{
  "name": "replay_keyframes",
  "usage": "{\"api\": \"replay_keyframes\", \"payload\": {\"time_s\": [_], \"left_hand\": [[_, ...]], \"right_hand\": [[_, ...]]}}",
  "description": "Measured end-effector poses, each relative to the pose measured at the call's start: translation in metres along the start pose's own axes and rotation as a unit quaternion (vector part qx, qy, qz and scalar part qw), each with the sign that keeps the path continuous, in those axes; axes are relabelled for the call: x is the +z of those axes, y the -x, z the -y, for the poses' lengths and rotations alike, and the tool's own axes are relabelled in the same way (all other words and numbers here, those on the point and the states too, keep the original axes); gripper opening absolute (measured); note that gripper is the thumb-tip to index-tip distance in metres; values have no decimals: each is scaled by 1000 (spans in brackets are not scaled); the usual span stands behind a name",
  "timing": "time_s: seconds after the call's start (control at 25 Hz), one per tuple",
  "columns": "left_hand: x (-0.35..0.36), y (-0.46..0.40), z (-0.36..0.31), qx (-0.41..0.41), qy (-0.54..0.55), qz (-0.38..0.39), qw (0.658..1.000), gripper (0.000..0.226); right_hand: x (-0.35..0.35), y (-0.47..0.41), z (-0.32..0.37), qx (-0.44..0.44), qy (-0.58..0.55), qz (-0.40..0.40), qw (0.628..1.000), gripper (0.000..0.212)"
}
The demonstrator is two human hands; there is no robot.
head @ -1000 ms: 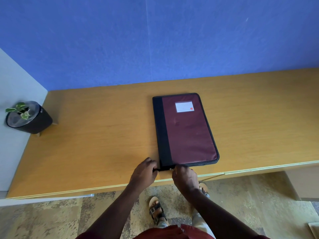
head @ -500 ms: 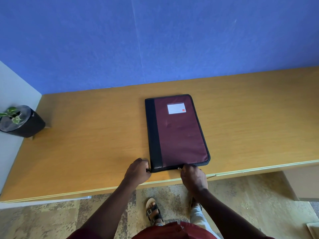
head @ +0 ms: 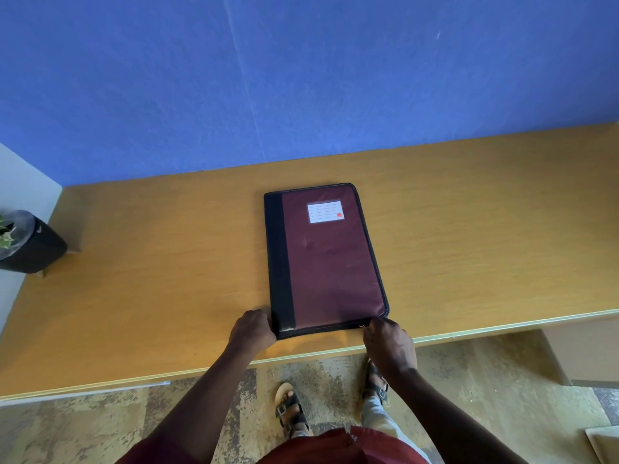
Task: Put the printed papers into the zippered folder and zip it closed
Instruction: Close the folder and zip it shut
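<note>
the fingertips [head: 371,324] of the right hand [head: 390,349] are pinched together on the small zipper pull [head: 362,325], at the near edge of the zippered folder [head: 330,259], close to its near right corner. the left hand [head: 252,331] is curled, with its fingers pressed against the near left corner of the folder, on the black spine side; if they wrap around the corner or only push on it, i cannot tell.

the folder lies flat and closed on the wooden desk [head: 150,279], with the dark red cover up and a white label [head: 325,212] near its far end. its near edge is just beside the front edge of the desk and almost parallel to it. no papers show outside the folder.

the desk has much bare surface on the left and on the right of the folder, and some behind it up to the blue wall [head: 301,78]. a black plant pot [head: 31,242] stands well apart, at the far left edge of the desk.
</note>
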State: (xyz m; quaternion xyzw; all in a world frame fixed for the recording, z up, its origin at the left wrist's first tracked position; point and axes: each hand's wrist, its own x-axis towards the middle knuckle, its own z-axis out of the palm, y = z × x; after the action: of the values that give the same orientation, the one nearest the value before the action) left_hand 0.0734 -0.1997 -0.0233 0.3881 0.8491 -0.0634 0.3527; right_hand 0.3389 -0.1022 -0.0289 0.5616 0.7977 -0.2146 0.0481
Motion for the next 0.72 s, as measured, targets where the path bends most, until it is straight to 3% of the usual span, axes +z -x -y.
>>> {"api": "replay_keyframes", "payload": {"time_s": [0.2,0.4,0.56,0.72], "left_hand": [[-3,-2,-5,-36,-3,11,999,28],[-6,-1,-8,-56,-8,23,998,29],[-9,2,-7,-50,23,15,998,18],[-11,6,-2,-44,63,-1,997,29]], "right_hand": [[-11,-14,-33,15,-13,-13,1000,23],[-25,-42,-53,-42,13,7,999,18],[-31,-62,-61,-85,21,26,996,17],[-36,-80,-63,-122,24,57,991,15]]}}
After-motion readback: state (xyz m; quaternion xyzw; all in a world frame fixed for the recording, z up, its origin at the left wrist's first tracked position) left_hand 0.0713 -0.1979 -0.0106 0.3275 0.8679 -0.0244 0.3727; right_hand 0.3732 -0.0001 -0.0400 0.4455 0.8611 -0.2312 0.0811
